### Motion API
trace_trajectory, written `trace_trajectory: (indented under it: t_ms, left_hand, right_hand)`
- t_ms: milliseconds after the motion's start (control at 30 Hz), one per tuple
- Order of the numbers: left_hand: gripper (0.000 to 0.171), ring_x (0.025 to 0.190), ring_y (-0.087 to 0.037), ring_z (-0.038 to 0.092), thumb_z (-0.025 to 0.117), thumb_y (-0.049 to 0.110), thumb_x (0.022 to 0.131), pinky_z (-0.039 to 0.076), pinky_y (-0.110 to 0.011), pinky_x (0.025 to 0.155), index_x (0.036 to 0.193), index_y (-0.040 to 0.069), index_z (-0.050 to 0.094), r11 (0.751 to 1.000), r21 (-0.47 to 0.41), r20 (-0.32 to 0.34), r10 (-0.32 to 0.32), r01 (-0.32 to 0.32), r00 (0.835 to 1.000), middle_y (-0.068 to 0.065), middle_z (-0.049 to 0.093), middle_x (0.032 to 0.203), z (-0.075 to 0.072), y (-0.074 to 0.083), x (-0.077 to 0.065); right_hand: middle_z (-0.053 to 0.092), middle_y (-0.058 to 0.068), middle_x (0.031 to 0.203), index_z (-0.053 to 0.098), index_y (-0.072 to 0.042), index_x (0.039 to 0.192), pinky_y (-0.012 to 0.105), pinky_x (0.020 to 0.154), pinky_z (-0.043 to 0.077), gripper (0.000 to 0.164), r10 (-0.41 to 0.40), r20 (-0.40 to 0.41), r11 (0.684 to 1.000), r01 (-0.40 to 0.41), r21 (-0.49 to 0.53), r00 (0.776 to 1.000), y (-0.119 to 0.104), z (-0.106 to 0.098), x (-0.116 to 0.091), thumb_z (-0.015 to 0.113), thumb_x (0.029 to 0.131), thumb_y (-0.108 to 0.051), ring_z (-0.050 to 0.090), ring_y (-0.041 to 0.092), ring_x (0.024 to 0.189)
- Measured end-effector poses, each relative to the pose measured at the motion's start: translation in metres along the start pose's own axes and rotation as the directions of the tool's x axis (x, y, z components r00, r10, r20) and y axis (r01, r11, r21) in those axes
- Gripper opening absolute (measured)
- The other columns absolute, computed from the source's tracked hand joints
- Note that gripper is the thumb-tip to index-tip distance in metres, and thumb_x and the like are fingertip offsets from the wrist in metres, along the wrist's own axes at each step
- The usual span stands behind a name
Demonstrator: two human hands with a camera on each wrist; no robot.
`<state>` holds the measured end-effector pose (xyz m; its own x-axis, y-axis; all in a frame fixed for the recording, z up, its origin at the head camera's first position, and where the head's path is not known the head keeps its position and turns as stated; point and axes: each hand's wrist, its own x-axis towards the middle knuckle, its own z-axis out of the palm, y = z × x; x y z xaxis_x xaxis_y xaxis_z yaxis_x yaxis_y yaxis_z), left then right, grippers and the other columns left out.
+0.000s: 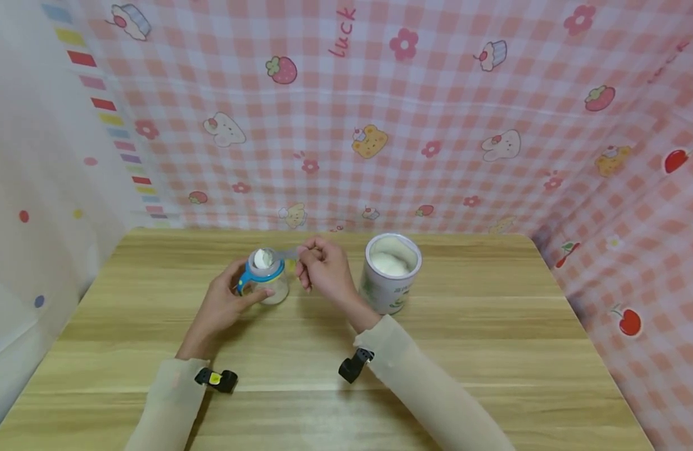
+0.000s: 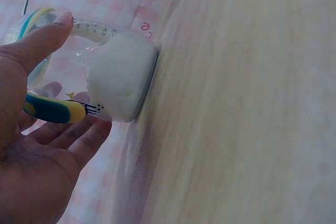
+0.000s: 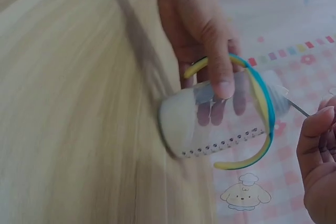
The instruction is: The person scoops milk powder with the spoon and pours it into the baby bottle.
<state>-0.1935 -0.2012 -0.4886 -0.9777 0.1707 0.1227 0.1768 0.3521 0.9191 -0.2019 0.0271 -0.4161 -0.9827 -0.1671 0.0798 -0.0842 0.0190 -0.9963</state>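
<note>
A clear baby bottle (image 1: 277,292) with blue and yellow handles stands upright on the table. My left hand (image 1: 222,302) grips it from the left, thumb across the front and fingers behind. White powder fills the lower part of the bottle (image 2: 123,74) in the left wrist view, and measuring marks run up its side. At the bottle's mouth is a scoop (image 1: 264,258) with white powder in it. My right hand (image 1: 326,269) pinches the end of the scoop's thin handle (image 3: 299,108), with the fingers curled in.
Just right of my right hand stands an open white can (image 1: 380,294) holding white powder. The wooden table (image 1: 470,351) ends at the back against a pink checked cloth (image 1: 324,113). A black wrist camera (image 1: 354,366) sits on each sleeve.
</note>
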Motion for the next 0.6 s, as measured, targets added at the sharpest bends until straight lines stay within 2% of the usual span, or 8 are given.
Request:
trace_trajectory:
  t_ms: [133,233,433,600]
  left_hand:
    - [0.070,0.139,-0.032,0.051,0.083,0.028,0.088,0.037,-0.060,0.120,0.147,0.015,0.049,1.000,0.001,0.009,0.010,-0.010,1.000,-0.012,0.059,0.145,-0.0003,0.0007,-0.0002]
    - [0.070,0.141,-0.033,0.049,0.083,0.030,0.088,0.035,-0.062,0.121,0.147,0.017,0.049,1.000,0.002,0.010,0.004,-0.004,1.000,-0.012,0.059,0.145,-0.0004,0.0017,-0.0004]
    - [0.070,0.142,-0.034,0.048,0.082,0.034,0.088,0.033,-0.066,0.120,0.148,0.019,0.048,1.000,0.024,0.009,-0.016,0.016,1.000,-0.012,0.058,0.147,-0.0007,0.0026,-0.0013]
    - [0.071,0.140,-0.033,0.049,0.083,0.035,0.088,0.035,-0.065,0.120,0.148,0.019,0.048,1.000,0.019,0.011,-0.016,0.016,1.000,-0.012,0.059,0.145,-0.0014,0.0015,-0.0020]
  right_hand:
    - [0.067,0.009,0.065,0.063,0.004,0.097,0.022,0.041,0.047,0.020,-0.094,0.003,0.988,0.094,-0.120,0.996,0.0031,0.0009,-0.0013,0.058,0.105,-0.013,0.054,0.009,0.044]
    - [0.068,0.011,0.066,0.065,0.002,0.096,0.022,0.040,0.046,0.017,-0.196,0.035,0.954,0.199,-0.225,0.980,0.0043,0.0006,-0.0020,0.059,0.104,-0.011,0.056,0.009,0.044]
    - [0.070,0.006,0.066,0.068,-0.003,0.098,0.020,0.040,0.045,0.013,-0.351,0.109,0.852,0.366,-0.374,0.930,0.0040,-0.0009,-0.0041,0.059,0.104,-0.010,0.056,0.005,0.046]
    - [0.069,0.004,0.069,0.067,-0.003,0.097,0.016,0.043,0.038,0.014,-0.463,0.179,0.730,0.488,-0.478,0.868,0.0010,-0.0015,-0.0083,0.058,0.104,-0.009,0.051,0.002,0.051]
